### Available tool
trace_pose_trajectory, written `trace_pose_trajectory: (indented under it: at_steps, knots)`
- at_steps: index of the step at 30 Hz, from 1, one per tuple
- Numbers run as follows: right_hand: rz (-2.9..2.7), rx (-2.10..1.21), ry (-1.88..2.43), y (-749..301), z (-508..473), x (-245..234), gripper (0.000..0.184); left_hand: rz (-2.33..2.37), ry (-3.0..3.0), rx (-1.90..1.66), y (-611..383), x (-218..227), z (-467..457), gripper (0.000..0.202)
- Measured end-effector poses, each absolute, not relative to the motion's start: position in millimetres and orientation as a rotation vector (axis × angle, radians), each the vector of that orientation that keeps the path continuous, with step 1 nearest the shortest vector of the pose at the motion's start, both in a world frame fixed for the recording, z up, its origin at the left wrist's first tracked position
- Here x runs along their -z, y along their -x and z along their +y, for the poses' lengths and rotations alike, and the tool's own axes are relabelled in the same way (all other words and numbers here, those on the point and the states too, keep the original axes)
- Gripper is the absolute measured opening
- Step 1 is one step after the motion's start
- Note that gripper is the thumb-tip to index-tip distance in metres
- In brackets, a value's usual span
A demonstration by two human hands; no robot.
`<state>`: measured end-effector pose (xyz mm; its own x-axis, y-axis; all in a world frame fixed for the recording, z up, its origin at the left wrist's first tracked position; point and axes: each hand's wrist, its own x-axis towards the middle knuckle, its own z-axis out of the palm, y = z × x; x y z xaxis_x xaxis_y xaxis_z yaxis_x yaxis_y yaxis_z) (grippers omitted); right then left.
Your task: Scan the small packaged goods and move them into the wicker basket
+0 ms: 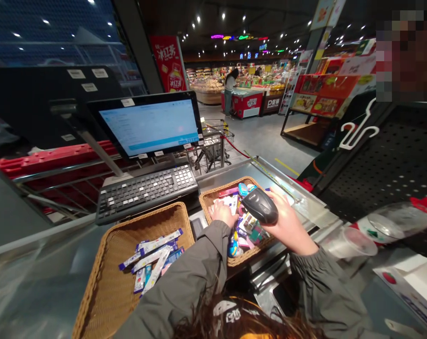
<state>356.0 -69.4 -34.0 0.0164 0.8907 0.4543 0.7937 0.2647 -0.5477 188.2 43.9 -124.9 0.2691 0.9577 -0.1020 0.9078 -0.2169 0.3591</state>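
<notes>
Pointing down into the full basket [227, 187], the scanner [260, 205] sits clenched in the right hand [287, 223]; the left hand [222, 213] steadies packets [250, 225] there, its grip unclear.

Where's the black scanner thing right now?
In the head view, the scanner is in the right hand, held over the right-side basket of packets, to the right of the keyboard.

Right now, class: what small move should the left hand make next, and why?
Probably lift one small colourful packet clear of the far brown wicker basket and turn it toward the black handheld scanner. The left hand rests on those packets, and the right hand holds the scanner just above them.
</notes>
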Motion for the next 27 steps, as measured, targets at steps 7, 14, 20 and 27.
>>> trace_pose_trajectory:
  at_steps: [7,14,20,27]
  knots:
    - [-1.775,-0.169,1.540,-352.3,-68.7,32.5,0.057,1.611,-2.182,-0.624,-190.3,108.5,35.4,0.030]
    - [-1.812,0.032,1.477,-345.8,-79.9,22.5,0.057,1.607,-2.562,-0.924,-165.3,47.9,28.7,0.017]
    - [-1.879,0.036,1.536,-328.9,-81.6,18.2,0.065,1.767,-2.660,-0.938,-114.1,5.7,34.0,0.023]
    - [-2.063,0.034,1.466,-275.0,-74.3,11.2,0.053,1.893,-2.689,-0.915,-50.4,-3.4,23.8,0.029]
